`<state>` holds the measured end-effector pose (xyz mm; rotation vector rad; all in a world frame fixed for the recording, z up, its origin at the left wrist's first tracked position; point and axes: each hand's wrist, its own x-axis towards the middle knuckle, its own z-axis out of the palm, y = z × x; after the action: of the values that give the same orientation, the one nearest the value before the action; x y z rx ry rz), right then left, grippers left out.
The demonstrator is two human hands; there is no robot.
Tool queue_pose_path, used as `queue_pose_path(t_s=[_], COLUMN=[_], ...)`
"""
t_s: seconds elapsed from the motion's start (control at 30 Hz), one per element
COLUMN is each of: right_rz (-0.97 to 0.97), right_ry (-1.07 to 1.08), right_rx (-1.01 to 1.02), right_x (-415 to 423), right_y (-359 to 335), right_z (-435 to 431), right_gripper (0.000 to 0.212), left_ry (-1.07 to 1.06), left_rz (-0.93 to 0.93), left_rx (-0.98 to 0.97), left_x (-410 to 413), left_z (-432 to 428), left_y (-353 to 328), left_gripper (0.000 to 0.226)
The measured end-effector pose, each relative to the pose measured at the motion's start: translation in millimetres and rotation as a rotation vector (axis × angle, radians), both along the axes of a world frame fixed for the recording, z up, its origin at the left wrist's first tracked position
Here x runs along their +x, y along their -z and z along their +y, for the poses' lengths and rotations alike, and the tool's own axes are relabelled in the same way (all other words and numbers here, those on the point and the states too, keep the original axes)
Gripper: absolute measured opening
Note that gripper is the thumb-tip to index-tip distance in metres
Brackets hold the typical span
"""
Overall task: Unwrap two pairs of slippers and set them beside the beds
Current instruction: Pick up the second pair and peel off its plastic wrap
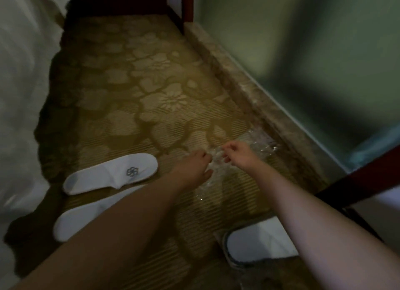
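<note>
Floor: carpet (151, 90), gold-brown with pale flower pattern, runs between bed sheet (19, 84) at left and stone skirting (244, 84) at right.
On carpet, left: two white slippers side by side near the bed sheet; upper slipper (112, 173) shows a dark logo, lower slipper (78, 222) partly hidden by a forearm.
On carpet, lower right: third slipper (257, 244), white, dark-trimmed rim.
On carpet, middle right: clear plastic wrap (259, 142), crumpled, reaching the skirting; blurred.
</note>
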<state>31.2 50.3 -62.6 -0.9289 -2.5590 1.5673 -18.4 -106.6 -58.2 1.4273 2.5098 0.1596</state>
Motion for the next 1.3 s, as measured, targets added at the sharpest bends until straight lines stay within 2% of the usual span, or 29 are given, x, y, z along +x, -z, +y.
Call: queue_pose_path(t_s=[0.13, 0.27, 0.37, 0.47, 0.53, 0.63, 0.73, 0.87, 1.0, 1.13, 1.23, 1.3], right_rz=[-0.156, -0.317, -0.408, -0.473, -0.515, -0.574, -0.669, -0.739, -0.727, -0.746, -0.741, -0.74], right_ry=[0.068, 0.132, 0.075, 0.05, 0.001, -0.055, -0.105, -0.168, -0.155, -0.208, -0.171, -0.132], right_rx=[0.068, 0.15, 0.165, 0.093, 0.062, 0.073, 0.105, 0.115, 0.098, 0.023, 0.021, 0.134], right_x=[55, 103, 119, 133, 141, 151, 164, 176, 181, 180, 180, 186], right_y=[-4, -3, 0, 4, 9, 19, 26, 26, 20, 9, 1, 8], right_z=[59, 100, 109, 115, 119, 124, 133, 140, 143, 151, 146, 137], right_gripper=[0.028, 0.03, 0.026, 0.016, 0.025, 0.031, 0.037, 0.042, 0.04, 0.04, 0.044, 0.044], left_ry=[0.026, 0.133, 0.225, 0.202, 0.187, 0.169, 0.147, 0.127, 0.133, 0.118, 0.094, 0.064], left_rz=[-0.084, -0.112, -0.092, -0.236, -0.315, -0.399, -0.345, -0.304, -0.429, -0.545, -0.585, -0.615], left_rx=[-0.045, -0.194, -0.233, -0.226, -0.319, -0.421, -0.457, -0.431, -0.377, -0.433, -0.412, -0.378], left_x=[32, 78, 100, 117, 124, 129, 136, 141, 137, 136, 141, 148], left_z=[50, 88, 105, 115, 116, 113, 109, 113, 118, 110, 101, 94], left_y=[0, 11, 21, 41, 57, 77, 88, 91, 88, 82, 79, 82], left_gripper=[0.046, 0.06, 0.067, 0.072, 0.081, 0.106, 0.116, 0.109, 0.077, 0.062, 0.072, 0.084])
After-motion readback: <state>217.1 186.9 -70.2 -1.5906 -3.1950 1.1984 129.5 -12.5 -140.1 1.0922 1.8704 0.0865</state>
